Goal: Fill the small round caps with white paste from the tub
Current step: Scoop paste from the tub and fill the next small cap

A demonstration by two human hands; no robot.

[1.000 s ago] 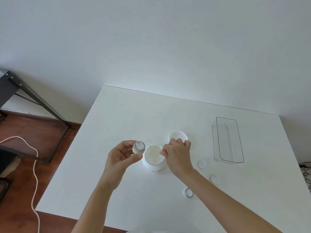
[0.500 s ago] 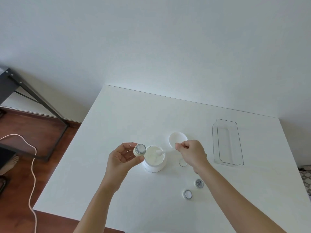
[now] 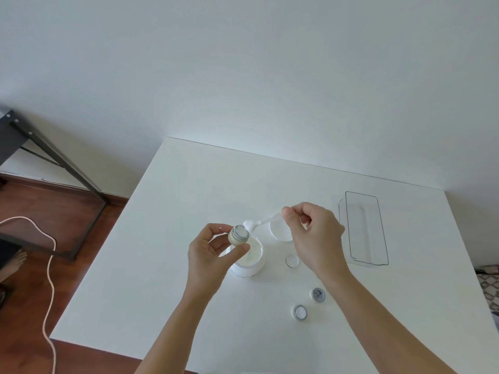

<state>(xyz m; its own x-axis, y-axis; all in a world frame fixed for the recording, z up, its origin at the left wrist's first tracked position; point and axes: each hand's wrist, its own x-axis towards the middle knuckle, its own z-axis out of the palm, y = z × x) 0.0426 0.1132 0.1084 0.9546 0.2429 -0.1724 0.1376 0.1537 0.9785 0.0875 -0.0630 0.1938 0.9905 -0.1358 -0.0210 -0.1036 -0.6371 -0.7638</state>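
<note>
Head view: cap (image 3: 238,235) between left fingers (image 3: 216,231)

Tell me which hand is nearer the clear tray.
Right. The right hand, pinching the spatula, sits just beside the clear tray on its left side. The left hand holds a small jar over the tub, farther away.

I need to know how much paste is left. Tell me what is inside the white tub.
White paste shows inside the tub along its right part. The left hand and the small jar it holds cover the left part, so its full level cannot be seen.
</note>
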